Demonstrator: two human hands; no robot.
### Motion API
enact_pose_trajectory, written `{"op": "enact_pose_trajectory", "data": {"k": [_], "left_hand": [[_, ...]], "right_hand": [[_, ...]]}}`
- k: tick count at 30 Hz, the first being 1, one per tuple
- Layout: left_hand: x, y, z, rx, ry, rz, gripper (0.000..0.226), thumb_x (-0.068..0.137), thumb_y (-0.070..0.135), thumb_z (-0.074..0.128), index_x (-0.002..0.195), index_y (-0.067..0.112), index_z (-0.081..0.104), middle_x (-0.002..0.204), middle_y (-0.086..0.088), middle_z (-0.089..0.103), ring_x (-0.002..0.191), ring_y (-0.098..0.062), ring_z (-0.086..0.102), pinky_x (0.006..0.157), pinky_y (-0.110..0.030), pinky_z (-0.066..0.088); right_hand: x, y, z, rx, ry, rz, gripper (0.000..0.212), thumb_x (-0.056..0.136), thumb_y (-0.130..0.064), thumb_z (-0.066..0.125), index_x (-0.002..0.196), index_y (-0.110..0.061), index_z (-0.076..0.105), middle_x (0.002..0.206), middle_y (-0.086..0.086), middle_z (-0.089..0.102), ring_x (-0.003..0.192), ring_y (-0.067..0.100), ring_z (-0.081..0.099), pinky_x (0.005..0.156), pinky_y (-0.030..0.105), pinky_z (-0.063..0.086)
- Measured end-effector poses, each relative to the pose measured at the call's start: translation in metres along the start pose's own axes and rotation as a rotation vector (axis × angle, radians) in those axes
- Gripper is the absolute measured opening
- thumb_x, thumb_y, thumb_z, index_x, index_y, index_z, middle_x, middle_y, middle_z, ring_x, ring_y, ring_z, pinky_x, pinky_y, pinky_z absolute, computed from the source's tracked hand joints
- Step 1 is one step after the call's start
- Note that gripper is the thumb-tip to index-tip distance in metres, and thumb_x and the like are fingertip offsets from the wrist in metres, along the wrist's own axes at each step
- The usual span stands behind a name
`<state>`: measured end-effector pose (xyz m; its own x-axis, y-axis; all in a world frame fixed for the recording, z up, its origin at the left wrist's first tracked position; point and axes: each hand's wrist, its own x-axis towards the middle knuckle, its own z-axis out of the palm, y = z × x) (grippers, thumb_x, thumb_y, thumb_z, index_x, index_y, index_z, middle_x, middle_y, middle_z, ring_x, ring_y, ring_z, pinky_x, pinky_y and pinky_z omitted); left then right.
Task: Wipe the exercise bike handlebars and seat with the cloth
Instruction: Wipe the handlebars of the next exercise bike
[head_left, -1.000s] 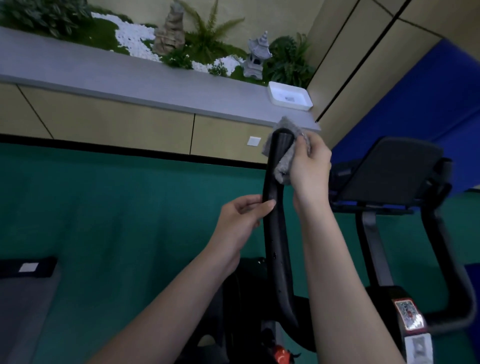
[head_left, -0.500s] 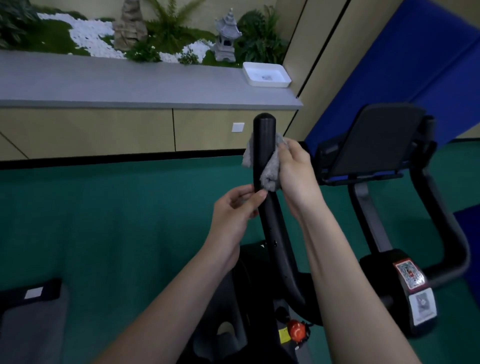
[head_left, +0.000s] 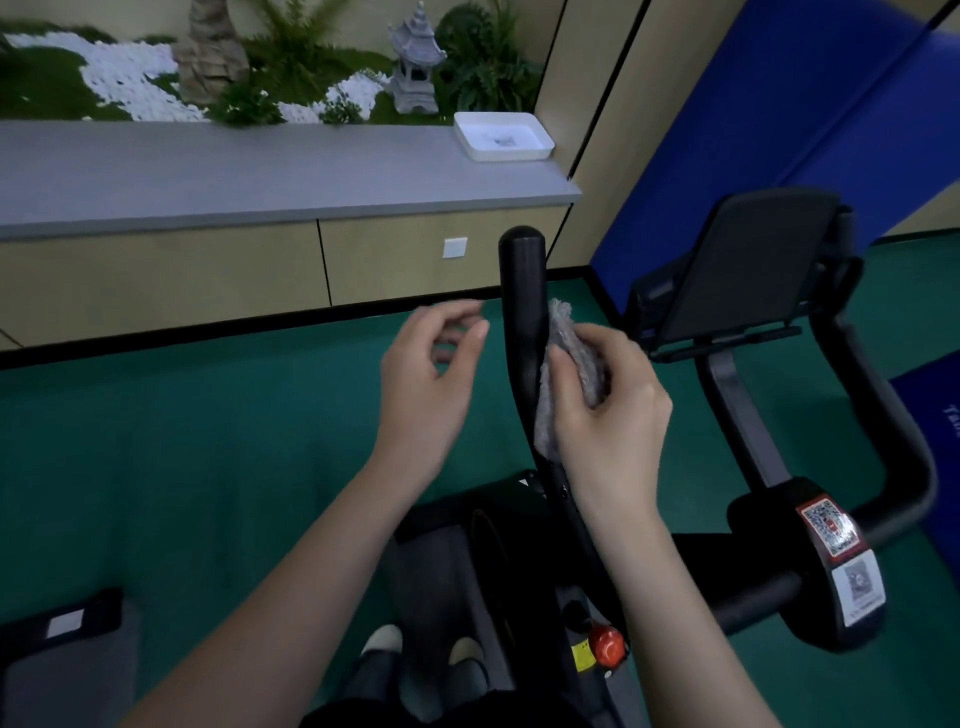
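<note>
Our right hand (head_left: 608, 415) grips the cloth (head_left: 569, 343) against the right side of the handlebar (head_left: 522, 291); our left hand (head_left: 426, 374) hovers just left, loosely curled, empty. Wiping one-sided, we could miss its left face and far tip, or drop the cloth.

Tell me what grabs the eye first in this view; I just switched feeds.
Dead centre, the right hand holds a grey cloth against the black upright handlebar, partway down from its rounded tip. The left hand hangs loosely open just left of the bar, touching nothing. A big blue mat fills the upper right.
</note>
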<state>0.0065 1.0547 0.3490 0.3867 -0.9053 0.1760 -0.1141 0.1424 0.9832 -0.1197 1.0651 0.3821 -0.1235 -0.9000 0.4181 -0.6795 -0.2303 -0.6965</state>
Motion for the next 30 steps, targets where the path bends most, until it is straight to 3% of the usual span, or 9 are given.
{"op": "enact_pose_trajectory", "data": {"k": [3, 6, 11, 15, 21, 30], "left_hand": [[0.009, 0.003, -0.002, 0.091, 0.011, 0.149, 0.015, 0.09, 0.008, 0.062, 0.102, 0.014, 0.067, 0.093, 0.003, 0.062, 0.078, 0.001, 0.056, 0.072, -0.007, 0.041], [0.012, 0.004, -0.002, 0.153, -0.002, 0.279, 0.018, 0.088, 0.008, 0.065, 0.105, 0.008, 0.069, 0.092, -0.003, 0.059, 0.075, -0.003, 0.055, 0.073, -0.011, 0.043], [0.016, 0.005, -0.003, 0.23, -0.002, 0.42, 0.027, 0.087, 0.006, 0.067, 0.113, 0.007, 0.068, 0.09, -0.004, 0.056, 0.072, -0.009, 0.052, 0.078, -0.01, 0.04], [0.024, 0.006, -0.002, 0.21, -0.011, 0.43, 0.023, 0.085, 0.007, 0.068, 0.107, 0.006, 0.07, 0.09, -0.003, 0.056, 0.071, -0.015, 0.056, 0.076, -0.016, 0.045], [0.036, 0.01, 0.003, 0.078, -0.09, 0.333, 0.017, 0.08, 0.009, 0.071, 0.094, 0.013, 0.061, 0.089, 0.001, 0.055, 0.081, -0.013, 0.058, 0.073, -0.028, 0.051], [0.037, 0.008, 0.004, 0.019, -0.13, 0.295, 0.019, 0.082, 0.008, 0.07, 0.095, 0.014, 0.058, 0.093, -0.007, 0.057, 0.084, -0.013, 0.057, 0.072, -0.022, 0.048]], "right_hand": [[-0.002, -0.006, 0.007, 0.012, 0.081, -0.077, 0.019, 0.085, -0.01, 0.068, 0.103, -0.003, 0.067, 0.098, 0.007, 0.063, 0.09, 0.013, 0.058, 0.084, 0.012, 0.041], [-0.003, -0.007, 0.008, 0.034, 0.032, -0.127, 0.018, 0.083, -0.005, 0.069, 0.101, -0.001, 0.069, 0.1, 0.008, 0.062, 0.094, 0.025, 0.061, 0.086, 0.027, 0.048], [-0.016, 0.009, -0.016, 0.016, -0.133, -0.137, 0.017, 0.081, -0.003, 0.071, 0.097, -0.008, 0.073, 0.095, 0.0, 0.061, 0.092, 0.019, 0.059, 0.084, 0.017, 0.044], [-0.004, 0.003, -0.016, 0.058, -0.045, -0.141, 0.017, 0.084, -0.007, 0.069, 0.101, -0.005, 0.072, 0.1, 0.003, 0.063, 0.097, 0.018, 0.061, 0.087, 0.018, 0.045], [-0.003, 0.004, -0.013, 0.002, -0.288, -0.276, 0.016, 0.083, -0.003, 0.068, 0.098, -0.004, 0.073, 0.101, 0.004, 0.062, 0.097, 0.023, 0.056, 0.088, 0.015, 0.04], [-0.019, 0.014, -0.027, 0.046, -0.318, -0.23, 0.016, 0.083, -0.004, 0.07, 0.099, -0.008, 0.073, 0.102, -0.001, 0.066, 0.102, 0.019, 0.057, 0.091, 0.02, 0.042]]}}
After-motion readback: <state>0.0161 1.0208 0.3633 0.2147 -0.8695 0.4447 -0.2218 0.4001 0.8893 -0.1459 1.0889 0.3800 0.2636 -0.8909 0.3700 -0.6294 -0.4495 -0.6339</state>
